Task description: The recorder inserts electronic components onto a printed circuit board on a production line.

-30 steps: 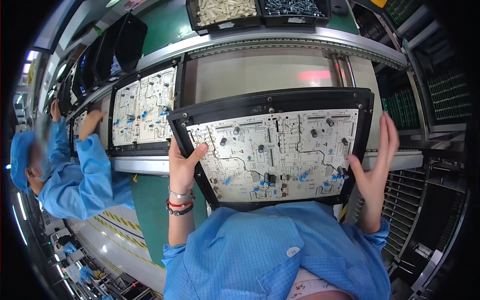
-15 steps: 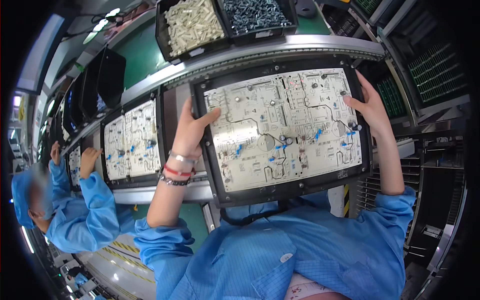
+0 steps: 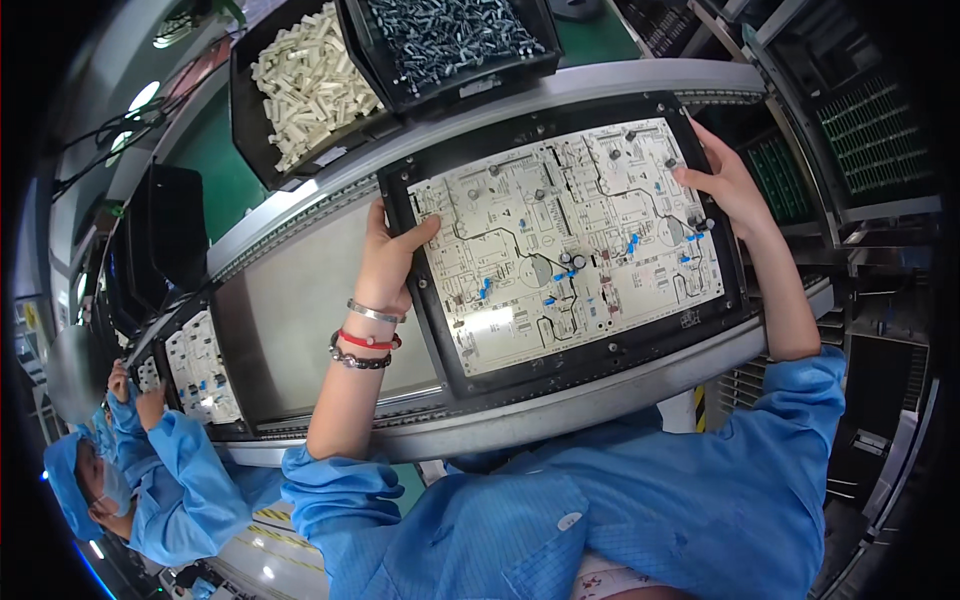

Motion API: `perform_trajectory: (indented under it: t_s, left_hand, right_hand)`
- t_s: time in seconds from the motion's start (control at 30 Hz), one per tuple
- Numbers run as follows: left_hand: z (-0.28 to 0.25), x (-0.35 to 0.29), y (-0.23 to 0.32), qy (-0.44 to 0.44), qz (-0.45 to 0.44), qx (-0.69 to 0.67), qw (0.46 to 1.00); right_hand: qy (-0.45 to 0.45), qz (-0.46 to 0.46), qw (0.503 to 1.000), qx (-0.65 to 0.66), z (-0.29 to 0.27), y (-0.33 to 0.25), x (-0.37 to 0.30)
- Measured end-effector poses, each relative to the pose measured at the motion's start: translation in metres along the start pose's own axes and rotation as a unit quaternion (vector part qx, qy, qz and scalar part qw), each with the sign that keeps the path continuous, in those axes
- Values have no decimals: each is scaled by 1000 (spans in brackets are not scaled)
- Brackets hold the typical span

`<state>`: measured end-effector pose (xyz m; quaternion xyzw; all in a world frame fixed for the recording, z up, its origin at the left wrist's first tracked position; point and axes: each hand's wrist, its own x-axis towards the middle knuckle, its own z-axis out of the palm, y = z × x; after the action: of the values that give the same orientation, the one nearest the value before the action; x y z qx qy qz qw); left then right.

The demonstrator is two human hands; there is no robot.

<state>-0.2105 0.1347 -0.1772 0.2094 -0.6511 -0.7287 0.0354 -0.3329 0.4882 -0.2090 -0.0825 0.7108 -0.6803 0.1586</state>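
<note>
Two hands in play, L hand (image 3: pixel 388 262) and R hand (image 3: pixel 728 188), well apart, both clamped on one black frame (image 3: pixel 612 349)! It carries a white PCB (image 3: pixel 500 325), approx. rectangular, w/ blue comps (image 3: pixel 486 289) and dark cylindrical caps (image 3: pixel 579 262) standing on it. L thumb's over the L side, tip on the PCB; R thumb's on the PCB too, nr. the upper R corner, R fingers at the outer edge. Frame sits askew in view, over the conveyor (image 3: pixel 310 310), btwn far rail (image 3: pixel 600 82) & near rail (image 3: pixel 600 398); can't tell if it's resting or held just above. L wrist: silver bangle (image 3: pixel 376 313), red band (image 3: pixel 368 342), dark beaded bracelet (image 3: pixel 360 361). Beyond the far rail, green counter (image 3: pixel 210 150) w/ two black bins side by side: L bin (image 3: pixel 250 125) full of cream pcs (image 3: pixel 315 85), R bin (image 3: pixel 500 84) full of blue-grey pcs (image 3: pixel 450 40). Further L on the line, 2nd framed PCB (image 3: pixel 205 365), and by it a co-worker (image 3: pixel 195 510), blue cap & smock, both hands up nr. the conveyor.
</note>
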Motion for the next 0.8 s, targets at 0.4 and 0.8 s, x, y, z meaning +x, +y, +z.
perform_trajectory:
  t_s: [0.4, 0.8]
  left_hand:
    - [2, -73, 34, -143, 381, 587, 700]
    - [-11, -120, 27, -303, 311, 582, 688]
  right_hand:
    - [-84, -267, 905, -321, 39, -37, -85]
    - [-349, -375, 792, -333, 77, -25, -89]
